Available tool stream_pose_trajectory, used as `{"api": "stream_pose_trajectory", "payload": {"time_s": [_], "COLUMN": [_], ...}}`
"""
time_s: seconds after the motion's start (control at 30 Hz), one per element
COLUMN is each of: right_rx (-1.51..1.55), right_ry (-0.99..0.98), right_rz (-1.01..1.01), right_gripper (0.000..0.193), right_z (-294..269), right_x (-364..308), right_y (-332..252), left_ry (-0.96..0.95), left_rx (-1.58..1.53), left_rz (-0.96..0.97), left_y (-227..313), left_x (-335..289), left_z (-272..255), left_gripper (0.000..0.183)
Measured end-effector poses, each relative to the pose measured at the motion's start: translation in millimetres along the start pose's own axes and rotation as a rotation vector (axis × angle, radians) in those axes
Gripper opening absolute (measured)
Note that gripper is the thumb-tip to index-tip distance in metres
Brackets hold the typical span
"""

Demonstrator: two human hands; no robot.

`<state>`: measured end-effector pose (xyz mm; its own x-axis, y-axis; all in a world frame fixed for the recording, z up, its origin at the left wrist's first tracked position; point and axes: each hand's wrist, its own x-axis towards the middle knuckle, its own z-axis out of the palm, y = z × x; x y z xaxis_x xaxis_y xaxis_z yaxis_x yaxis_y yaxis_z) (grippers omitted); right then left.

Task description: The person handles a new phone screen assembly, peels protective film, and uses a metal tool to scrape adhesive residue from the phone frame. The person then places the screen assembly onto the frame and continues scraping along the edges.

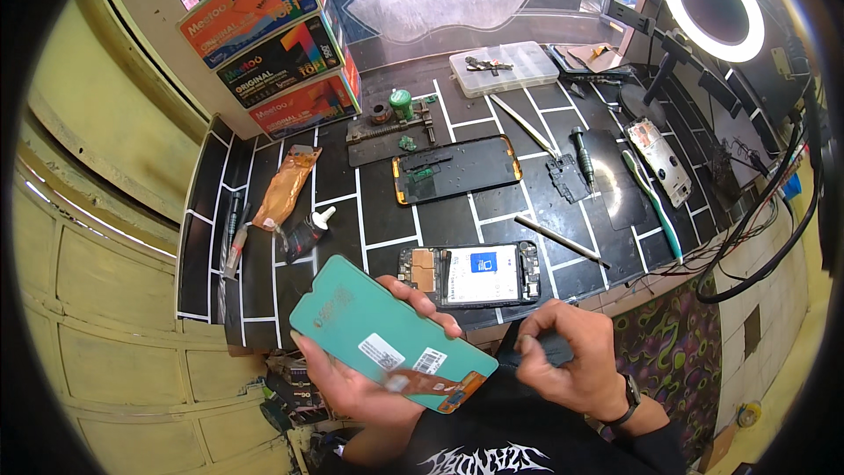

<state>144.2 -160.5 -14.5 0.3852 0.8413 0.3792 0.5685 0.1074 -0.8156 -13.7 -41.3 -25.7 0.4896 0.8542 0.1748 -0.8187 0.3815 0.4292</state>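
Note:
In my left hand [343, 391] lies a phone screen panel [352, 334], its teal backing up, with white stickers and a copper-brown flex cable at the lower right end. The fingers wrap round its edges. My right hand [571, 356] is raised just right of that end, fingers curled together; what they hold, if anything, is hidden. Beyond both hands an opened phone [530, 273] rests on the table with its white battery and copper-coloured plate exposed. Behind it sits a black phone cover or frame [462, 178] with small dark parts on it.
A slim metal tool [563, 242], tweezers [523, 123], a screwdriver [583, 158] and a teal brush [652, 211] lie to the right. A glue bottle [308, 233] and a brown pouch [286, 189] lie left. Stacked boxes [281, 57] and a ring light [673, 0] stand behind.

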Motion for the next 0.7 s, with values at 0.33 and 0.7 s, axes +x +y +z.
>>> {"api": "stream_pose_trajectory", "payload": {"time_s": [0.33, 0.7], "right_rx": [0.325, 0.682], "right_ry": [-0.088, -0.090], "right_rz": [0.192, 0.602], "right_gripper": [0.010, 0.023], "right_z": [-1.1, 3.7], "right_x": [-2.4, -4.0], "right_y": [-11.1, 2.2], "left_ry": [0.007, 0.038], "left_rx": [-0.126, -0.290], "left_rz": [-0.121, -0.301], "left_y": [-3.0, -9.8], "left_x": [13.6, 22.3], "left_z": [-5.1, -4.5], "left_gripper": [0.085, 0.101]}}
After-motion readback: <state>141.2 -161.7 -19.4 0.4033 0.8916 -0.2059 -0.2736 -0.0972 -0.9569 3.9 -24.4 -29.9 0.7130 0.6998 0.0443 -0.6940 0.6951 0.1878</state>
